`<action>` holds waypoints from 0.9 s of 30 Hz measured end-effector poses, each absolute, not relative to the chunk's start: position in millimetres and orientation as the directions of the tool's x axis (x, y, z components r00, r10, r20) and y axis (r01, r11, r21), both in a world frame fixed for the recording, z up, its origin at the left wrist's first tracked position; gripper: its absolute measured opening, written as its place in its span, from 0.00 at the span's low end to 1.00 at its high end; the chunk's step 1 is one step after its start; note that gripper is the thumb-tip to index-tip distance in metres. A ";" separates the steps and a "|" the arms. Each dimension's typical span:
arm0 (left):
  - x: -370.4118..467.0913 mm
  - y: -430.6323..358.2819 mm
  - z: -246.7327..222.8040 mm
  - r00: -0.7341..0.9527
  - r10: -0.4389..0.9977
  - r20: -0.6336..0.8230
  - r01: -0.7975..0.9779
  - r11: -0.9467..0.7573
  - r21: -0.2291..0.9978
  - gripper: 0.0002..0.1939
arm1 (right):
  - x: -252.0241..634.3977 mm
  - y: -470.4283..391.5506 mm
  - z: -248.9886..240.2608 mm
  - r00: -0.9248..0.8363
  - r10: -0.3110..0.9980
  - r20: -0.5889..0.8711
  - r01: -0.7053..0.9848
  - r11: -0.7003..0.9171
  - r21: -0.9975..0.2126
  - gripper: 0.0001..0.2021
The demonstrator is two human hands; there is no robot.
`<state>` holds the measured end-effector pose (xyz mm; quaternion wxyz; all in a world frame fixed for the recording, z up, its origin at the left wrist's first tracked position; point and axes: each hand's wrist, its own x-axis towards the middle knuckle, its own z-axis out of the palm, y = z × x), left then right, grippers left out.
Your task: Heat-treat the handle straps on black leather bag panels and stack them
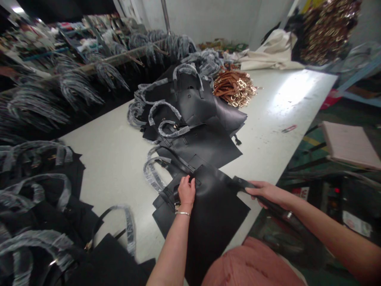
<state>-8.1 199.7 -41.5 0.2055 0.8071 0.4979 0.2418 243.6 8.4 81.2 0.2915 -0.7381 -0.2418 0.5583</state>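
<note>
Black leather bag panels (214, 210) lie overlapped on the pale table, their handles wrapped in clear plastic. My left hand (187, 190), with a bracelet at the wrist, rests on the nearest panel close to its top edge, its fingers curled together; whatever they hold is too small to make out. To the right, my right hand (264, 192) is closed around a long black strap (242, 183), whose far end reaches the panel's right edge. The strap's other end trails below my right forearm.
More black panels (113, 258) with wrapped handles lie at the left. Brown straps with gold clasps (235, 87) are heaped at the back of the table (262, 147). A small red-handled tool (289, 128) lies near the right edge. A pink-seated stool (349, 143) stands beyond.
</note>
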 end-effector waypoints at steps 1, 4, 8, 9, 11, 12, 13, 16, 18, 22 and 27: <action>-8.2 199.7 -41.0 0.389 0.902 0.187 0.703 -0.422 0.572 0.14 | 242.9 15.2 80.3 0.307 0.700 -0.645 0.042 -0.687 -0.726 0.23; -8.3 199.9 -39.4 0.390 0.903 0.181 0.703 -0.419 0.575 0.14 | 247.8 28.6 82.5 0.451 0.719 -0.529 0.061 -0.616 -0.785 0.27; -7.6 200.6 -37.7 0.373 0.914 0.157 0.713 -0.391 0.583 0.14 | 263.1 11.8 96.2 0.525 0.701 -0.483 0.058 -0.596 -0.801 0.29; -7.3 200.8 -37.4 0.367 0.918 0.152 0.715 -0.383 0.585 0.14 | 265.6 2.8 99.0 0.514 0.697 -0.500 0.046 -0.605 -0.795 0.29; -6.8 201.2 -36.7 0.357 0.924 0.141 0.719 -0.368 0.590 0.14 | 266.6 -16.6 100.9 0.481 0.685 -0.547 0.016 -0.631 -0.775 0.30; -6.5 201.3 -36.4 0.352 0.926 0.137 0.719 -0.361 0.593 0.14 | 265.0 -25.8 99.9 0.466 0.675 -0.572 0.002 -0.647 -0.762 0.31; -6.4 201.4 -36.0 0.349 0.928 0.133 0.720 -0.357 0.596 0.14 | 262.2 -34.1 97.7 0.454 0.663 -0.595 -0.009 -0.665 -0.747 0.33; -6.8 201.4 -35.2 0.345 0.930 0.128 0.719 -0.350 0.601 0.15 | 250.3 -52.6 87.3 0.411 0.636 -0.653 -0.049 -0.700 -0.713 0.35; -7.7 201.4 -35.0 0.345 0.930 0.125 0.720 -0.347 0.601 0.15 | 242.9 -60.0 80.8 0.395 0.624 -0.674 -0.096 -0.702 -0.706 0.36; -9.2 201.7 -35.0 0.348 0.929 0.124 0.725 -0.351 0.592 0.16 | 235.2 -65.5 73.8 0.370 0.633 -0.680 -0.136 -0.687 -0.713 0.36; -9.1 201.2 -35.9 0.360 0.923 0.134 0.733 -0.369 0.571 0.17 | 232.4 -46.4 68.9 0.279 0.655 -0.702 -0.162 -0.688 -0.707 0.29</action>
